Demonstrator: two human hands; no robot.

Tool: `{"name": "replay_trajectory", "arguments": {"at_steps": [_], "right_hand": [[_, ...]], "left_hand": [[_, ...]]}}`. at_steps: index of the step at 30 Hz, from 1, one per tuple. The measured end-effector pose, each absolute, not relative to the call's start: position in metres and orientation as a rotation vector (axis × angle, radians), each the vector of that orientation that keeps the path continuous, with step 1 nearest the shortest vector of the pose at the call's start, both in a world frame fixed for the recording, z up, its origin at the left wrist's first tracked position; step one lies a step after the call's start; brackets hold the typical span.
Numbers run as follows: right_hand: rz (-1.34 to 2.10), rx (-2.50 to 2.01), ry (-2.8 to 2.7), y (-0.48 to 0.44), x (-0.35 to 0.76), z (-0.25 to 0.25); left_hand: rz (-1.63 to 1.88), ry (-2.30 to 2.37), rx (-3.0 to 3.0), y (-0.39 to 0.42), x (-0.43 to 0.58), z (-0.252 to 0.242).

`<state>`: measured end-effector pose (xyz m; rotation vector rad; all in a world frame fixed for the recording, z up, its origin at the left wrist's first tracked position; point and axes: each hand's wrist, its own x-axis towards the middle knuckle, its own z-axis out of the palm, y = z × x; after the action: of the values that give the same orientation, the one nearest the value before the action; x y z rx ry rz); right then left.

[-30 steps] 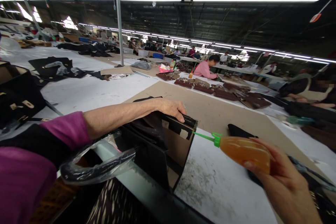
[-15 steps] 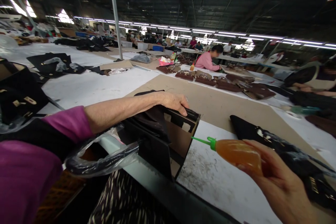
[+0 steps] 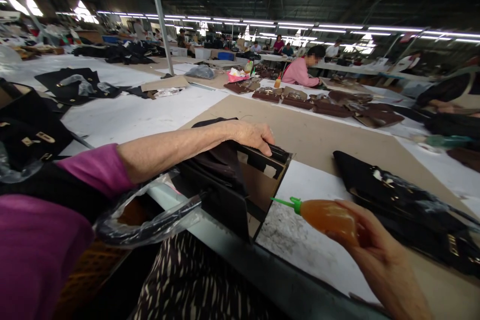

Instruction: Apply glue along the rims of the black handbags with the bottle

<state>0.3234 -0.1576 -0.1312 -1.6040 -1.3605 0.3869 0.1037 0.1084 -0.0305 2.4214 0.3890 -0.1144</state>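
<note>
A black handbag (image 3: pixel 225 205) lies at the table's near edge, its open end facing right and its tan inside showing. Its handle (image 3: pixel 150 225), wrapped in clear plastic, hangs off toward my lap. My left hand (image 3: pixel 255 136) grips the bag's far upper edge, thumb toward the opening and the other fingers partly hidden behind. In my right hand (image 3: pixel 369 240) is a squeeze bottle (image 3: pixel 326 217) of amber liquid, held on its side. The bottle's thin green nozzle points left, its tip close to the right edge of the bag's opening.
Another black bag (image 3: pixel 397 205) with gold fittings lies at right. More black bags (image 3: pixel 37 135) stand at left. Brown bag pieces (image 3: pixel 296 100) line the table's far side, near a person in pink (image 3: pixel 300 72). A metal post (image 3: pixel 161 20) rises beyond.
The bottle and my right hand have shifted slightly left, bringing the nozzle tip nearer the bag's opening. My left hand keeps its hold on the bag. The camera view has tilted a little.
</note>
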Motion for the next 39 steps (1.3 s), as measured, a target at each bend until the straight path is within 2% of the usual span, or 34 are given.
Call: {"name": "replay_trajectory", "arguments": {"at_steps": [19,24,31,39], "right_hand": [[0.442,-1.643,-1.509,-0.17,0.304,-0.156],[0.621,-1.669,-1.37,-0.171,0.303,-0.163],[0.98,-1.553,-0.945,-0.174,0.305,-0.176],[1.017,-1.39,-0.756,-0.169,0.299,-0.168]], "left_hand": [[-0.048,0.417,2.683,0.068,0.095,-0.018],[-0.134,0.454,2.822,0.048,0.084,-0.016],[-0.056,0.45,3.2,0.03,0.062,-0.032],[-0.129,0.662,3.305,0.028,0.043,0.001]]}}
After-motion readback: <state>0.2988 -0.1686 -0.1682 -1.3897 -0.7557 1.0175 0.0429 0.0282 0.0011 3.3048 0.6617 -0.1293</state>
